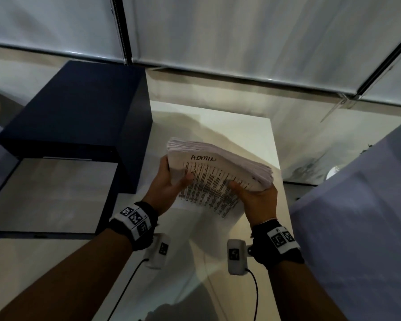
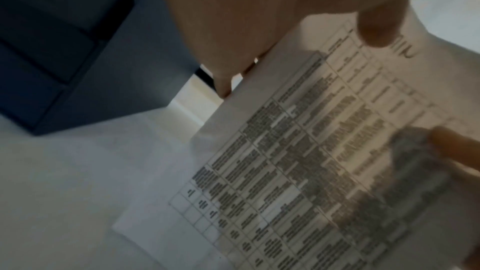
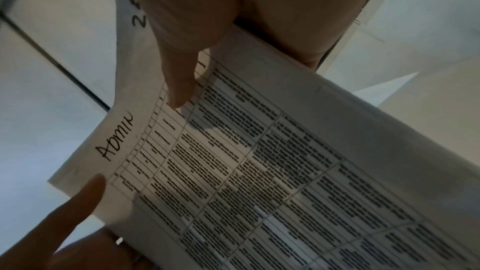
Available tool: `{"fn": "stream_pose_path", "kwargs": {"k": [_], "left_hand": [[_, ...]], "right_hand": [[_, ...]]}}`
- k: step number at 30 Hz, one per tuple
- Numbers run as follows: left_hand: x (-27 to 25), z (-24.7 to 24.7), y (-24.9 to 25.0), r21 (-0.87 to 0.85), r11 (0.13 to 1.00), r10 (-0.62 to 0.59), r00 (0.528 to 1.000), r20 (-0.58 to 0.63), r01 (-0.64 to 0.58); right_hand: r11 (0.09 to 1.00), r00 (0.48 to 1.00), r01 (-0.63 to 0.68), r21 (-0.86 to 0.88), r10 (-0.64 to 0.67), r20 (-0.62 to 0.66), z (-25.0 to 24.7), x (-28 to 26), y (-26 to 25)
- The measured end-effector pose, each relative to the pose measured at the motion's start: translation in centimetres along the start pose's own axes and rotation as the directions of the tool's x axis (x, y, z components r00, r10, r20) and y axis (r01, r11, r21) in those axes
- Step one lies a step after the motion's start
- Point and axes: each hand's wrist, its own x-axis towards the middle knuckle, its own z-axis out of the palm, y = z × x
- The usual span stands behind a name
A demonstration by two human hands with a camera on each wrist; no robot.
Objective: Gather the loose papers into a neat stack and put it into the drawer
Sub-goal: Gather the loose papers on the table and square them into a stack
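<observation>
A thick stack of papers (image 1: 218, 167) is held tilted over the white tabletop (image 1: 220, 121). Its top sheet carries a printed table and the handwritten word "ADMIN". My left hand (image 1: 171, 181) grips the stack's left edge, thumb on top and fingers underneath. My right hand (image 1: 255, 195) grips the right edge the same way. The left wrist view shows the printed sheet (image 2: 311, 151) under my left thumb (image 2: 376, 26). In the right wrist view the sheet (image 3: 259, 171) lies under my right thumb (image 3: 179, 73). An open drawer (image 1: 51, 193) with a pale floor sits at the lower left.
The dark blue cabinet (image 1: 79, 107) stands left of the tabletop, and the open drawer juts out from its front. A lavender-covered surface (image 1: 357, 216) rises close on the right. Window blinds (image 1: 241, 31) run along the back.
</observation>
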Motion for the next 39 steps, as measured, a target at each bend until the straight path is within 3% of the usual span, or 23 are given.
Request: {"fn": "stream_pose_path", "kwargs": {"k": [6, 14, 16, 17, 18, 19, 20, 22, 23, 24, 26, 28, 30, 32, 34, 36, 39], "left_hand": [[-0.1, 0.3, -0.3, -0.152, 0.984, -0.098, 0.995, -0.015, 0.095], [0.2, 0.6, -1.0, -0.046, 0.980, -0.188, 0.979, 0.077, 0.192], [0.6, 0.3, 0.2, 0.073, 0.992, -0.099, 0.994, -0.049, 0.103], [1.0, 0.2, 1.4, 0.198, 0.980, 0.027, 0.993, -0.112, -0.004], [1.2, 0.3, 3.3, 0.357, 0.922, 0.197, 0.976, -0.097, -0.151], [1.4, 0.6, 5.5, 0.537, 0.790, 0.353, 0.936, -0.003, -0.296], [1.6, 1.1, 7.8, 0.690, 0.602, 0.431, 0.891, 0.143, -0.401], [2.4, 1.9, 11.5, 0.845, 0.235, 0.310, 0.861, 0.403, -0.480], [3.1, 2.1, 12.1, 0.864, 0.143, 0.203, 0.869, 0.452, -0.483], [3.3, 2.2, 12.7, 0.869, 0.137, 0.141, 0.878, 0.457, -0.475], [3.4, 1.9, 13.3, 0.841, 0.311, 0.152, 0.897, 0.415, -0.442], [3.3, 1.4, 13.5, 0.787, 0.440, 0.218, 0.902, 0.373, -0.432], [3.4, 0.0, 13.4, 0.755, 0.529, 0.252, 0.921, 0.297, -0.388], [3.6, -1.8, 13.3, 0.709, 0.655, 0.205, 0.964, 0.168, -0.263], [3.7, -3.7, 12.8, 0.589, 0.796, 0.132, 0.990, 0.058, -0.141], [3.7, -5.2, 11.7, 0.389, 0.919, 0.071, 0.997, -0.004, -0.064], [3.9, -5.9, 9.3, 0.185, 0.983, 0.022, 0.999, -0.039, -0.014]], "right_hand": [[0.998, 0.999, 0.032, -0.055, -0.031, 0.023, -0.2, 0.8, 0.4], [0.990, 0.997, -0.073, -0.117, 0.070, -0.025, -0.7, 1.0, 2.2], [0.983, 0.996, -0.088, -0.161, 0.083, -0.037, -0.8, 1.0, 2.2], [0.982, 0.997, -0.080, -0.172, 0.074, -0.037, -0.8, 1.1, 2.0], [0.981, 0.998, -0.055, -0.187, 0.051, -0.025, -0.7, 1.1, 1.6], [0.976, 1.000, -0.009, -0.218, 0.010, 0.003, -0.6, 1.1, 1.1], [0.966, 0.998, 0.046, -0.256, -0.035, 0.046, -0.4, 1.2, 0.6], [0.930, 0.984, 0.160, -0.331, -0.123, 0.128, 0.1, 1.5, -0.7], [0.905, 0.974, 0.206, -0.371, -0.155, 0.163, 0.3, 1.6, -1.5], [0.880, 0.964, 0.250, -0.405, -0.187, 0.188, 0.6, 1.8, -2.2], [0.841, 0.952, 0.296, -0.454, -0.219, 0.215, 0.7, 2.0, -3.1], [0.853, 0.966, 0.249, -0.458, -0.188, 0.176, 0.3, 2.3, -3.6], [0.870, 0.981, 0.189, -0.455, -0.182, 0.061, -0.5, 2.4, -3.2], [0.906, 0.980, 0.117, -0.408, -0.173, -0.103, -1.9, 2.5, -1.9], [0.960, 0.965, 0.020, -0.278, -0.091, -0.245, -3.3, 2.5, -0.2], [0.993, 0.956, -0.086, -0.081, 0.059, -0.287, -4.5, 2.7, 1.5], [0.924, 0.946, -0.230, 0.305, 0.285, -0.152, -5.2, 2.6, 2.9]]}}
